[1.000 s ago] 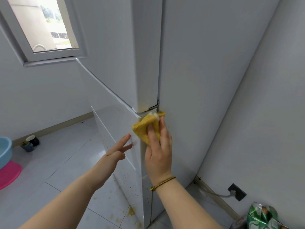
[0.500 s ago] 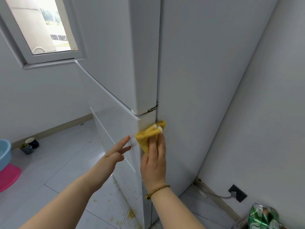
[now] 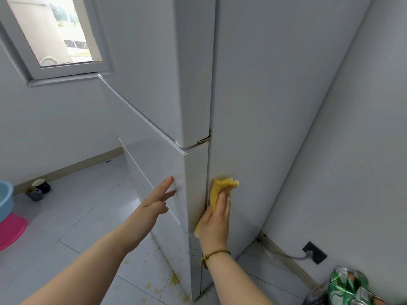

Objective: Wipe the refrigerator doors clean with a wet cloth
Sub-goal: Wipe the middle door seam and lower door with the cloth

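Note:
A tall white refrigerator [image 3: 253,89] fills the middle of the view, seen from its hinge corner. Its upper door [image 3: 154,69] and lower door [image 3: 163,172] face left. My right hand [image 3: 217,219] presses a yellow cloth [image 3: 218,189] flat against the seam between the lower door's edge and the fridge side, fingers straight over it. My left hand [image 3: 157,200] touches the lower door's front with straight fingers. Dark specks dot the lower part of that door.
Yellowish stains [image 3: 174,279] spot the tiled floor at the fridge's foot. A wall socket [image 3: 314,252] with a cable sits low on the right wall beside green packaging [image 3: 345,285]. A blue basin [image 3: 5,199] on a pink one, and dark cups [image 3: 40,187], stand at left under a window [image 3: 52,31].
My right hand has slid the yellow cloth downward along the door's hinge edge, away from the hinge bracket. My left hand has stayed on the lower door.

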A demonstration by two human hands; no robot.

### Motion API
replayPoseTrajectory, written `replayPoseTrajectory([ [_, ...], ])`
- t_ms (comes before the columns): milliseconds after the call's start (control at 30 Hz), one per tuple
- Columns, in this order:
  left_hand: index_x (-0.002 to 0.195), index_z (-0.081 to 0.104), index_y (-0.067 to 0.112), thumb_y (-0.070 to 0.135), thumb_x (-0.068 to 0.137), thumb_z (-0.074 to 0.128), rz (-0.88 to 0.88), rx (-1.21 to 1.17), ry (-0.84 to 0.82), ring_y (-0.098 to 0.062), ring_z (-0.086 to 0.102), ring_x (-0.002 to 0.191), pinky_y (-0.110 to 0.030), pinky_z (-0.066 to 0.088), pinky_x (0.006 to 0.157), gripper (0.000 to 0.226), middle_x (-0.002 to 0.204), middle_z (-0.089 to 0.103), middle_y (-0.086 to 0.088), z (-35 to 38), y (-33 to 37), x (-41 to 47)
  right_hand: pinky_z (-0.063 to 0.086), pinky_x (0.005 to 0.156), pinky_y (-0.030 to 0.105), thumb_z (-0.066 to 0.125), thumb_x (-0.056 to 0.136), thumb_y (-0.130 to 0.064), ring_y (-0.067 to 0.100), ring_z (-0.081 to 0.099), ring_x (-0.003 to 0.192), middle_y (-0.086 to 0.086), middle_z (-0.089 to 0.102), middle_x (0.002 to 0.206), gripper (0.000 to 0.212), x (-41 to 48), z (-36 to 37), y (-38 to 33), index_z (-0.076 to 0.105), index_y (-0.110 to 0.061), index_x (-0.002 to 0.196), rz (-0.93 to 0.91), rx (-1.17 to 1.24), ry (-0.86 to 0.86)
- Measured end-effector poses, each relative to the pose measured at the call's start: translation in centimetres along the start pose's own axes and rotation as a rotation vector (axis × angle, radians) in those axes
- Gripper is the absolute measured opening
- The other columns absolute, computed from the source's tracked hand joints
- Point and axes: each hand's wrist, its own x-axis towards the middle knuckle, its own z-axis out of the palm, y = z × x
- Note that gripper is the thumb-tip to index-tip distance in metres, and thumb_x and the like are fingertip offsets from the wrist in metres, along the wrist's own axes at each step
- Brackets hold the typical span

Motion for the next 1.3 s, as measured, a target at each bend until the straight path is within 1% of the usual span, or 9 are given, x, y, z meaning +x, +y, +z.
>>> replayPoseTrajectory([
  [200,0.121,0.028,0.053,0.022,0.060,0.034,0.044,0.036,-0.014,-0.005,0.029,0.130,-0.033,0.020,0.112,0.068,0.135,0.033,0.020,0.6,1.9,-2.2,0.023,0.104,0.016,0.035,0.096,-0.004,0.015,0.026,0.138,0.000,0.022,0.151,0.053,-0.6,0.1,-1.4,0.019,-0.017,0.144,0.140,0.126,0.020],
  [333,0.121,0.027,0.052,0.021,0.067,0.037,0.045,0.065,-0.068,0.000,0.028,0.121,-0.022,0.022,0.100,0.063,0.135,0.030,0.017,-0.3,2.5,-2.8,0.016,0.100,-0.004,0.040,0.092,-0.007,0.009,0.026,0.135,-0.003,0.025,0.143,0.050,0.1,-0.7,-5.3,0.027,-0.029,0.135,-0.274,0.161,0.212],
  [500,0.123,0.037,0.032,0.001,0.086,0.040,0.039,0.028,-0.035,-0.005,0.034,0.116,-0.022,0.024,0.094,0.049,0.125,0.039,0.011,-2.9,2.7,-1.7,0.028,0.112,0.030,0.029,0.100,-0.014,0.018,0.022,0.139,-0.003,0.025,0.149,0.033,0.4,1.5,-7.0,0.032,-0.022,0.132,-0.944,-0.184,0.382],
  [633,0.132,0.035,0.027,-0.007,0.088,0.031,0.052,0.018,-0.114,-0.006,0.031,0.122,-0.019,0.022,0.094,0.056,0.125,0.037,0.015,-6.0,2.5,-0.5,0.014,0.114,0.035,0.026,0.098,-0.007,0.025,0.034,0.130,0.006,0.056,0.129,0.031,-0.2,4.0,-6.7,0.048,-0.014,0.120,-1.052,-0.718,0.353],
  [833,0.140,0.025,0.036,0.018,0.069,0.038,-0.004,-0.015,-0.214,-0.018,0.026,0.137,-0.036,0.017,0.115,0.075,0.146,0.032,-0.002,-10.4,2.4,2.9,0.009,0.110,0.038,0.057,0.072,-0.010,0.030,0.049,0.117,0.013,0.064,0.117,0.032,-1.4,6.9,-6.9,0.070,-0.009,0.101,-0.712,-1.122,0.111],
  [933,0.138,0.027,0.037,0.018,0.064,0.037,0.015,-0.005,-0.256,-0.015,0.027,0.136,-0.034,0.020,0.113,0.076,0.147,0.031,0.002,-11.8,1.7,3.2,0.030,0.105,0.034,0.089,0.034,-0.016,0.026,0.066,0.099,0.012,0.069,0.107,0.059,-2.4,8.6,-6.4,0.074,-0.012,0.091,-0.454,-1.113,-0.153],
  [1000,0.131,0.034,0.040,0.007,0.079,0.040,0.044,0.009,-0.279,-0.011,0.031,0.130,-0.028,0.024,0.103,0.062,0.142,0.034,0.005,-13.2,0.9,2.9,0.045,0.093,0.029,0.085,0.048,-0.009,0.022,0.062,0.108,0.010,0.062,0.121,0.060,-3.3,9.5,-7.4,0.068,-0.015,0.105,-0.240,-0.938,-0.259],
  [1100,0.113,0.046,0.042,-0.005,0.083,0.042,0.088,0.123,-0.371,-0.004,0.029,0.121,-0.023,0.027,0.096,0.055,0.128,0.039,0.012,-15.5,-0.1,2.0,0.040,0.088,0.020,0.044,0.089,-0.002,0.015,0.050,0.115,0.002,0.051,0.133,0.046,-3.3,10.5,-9.3,0.045,-0.019,0.131,0.188,-0.372,-0.386],
  [1300,0.115,0.038,0.045,0.018,0.077,0.070,0.245,0.292,-0.328,-0.002,0.039,0.112,-0.004,0.041,0.076,0.057,0.112,0.038,0.028,-23.3,-0.5,0.5,0.052,0.065,0.027,0.060,0.072,-0.012,0.015,0.062,0.075,0.004,0.058,0.093,0.030,-1.4,15.6,-15.6,0.049,-0.024,0.097,0.451,0.367,-0.632],
])
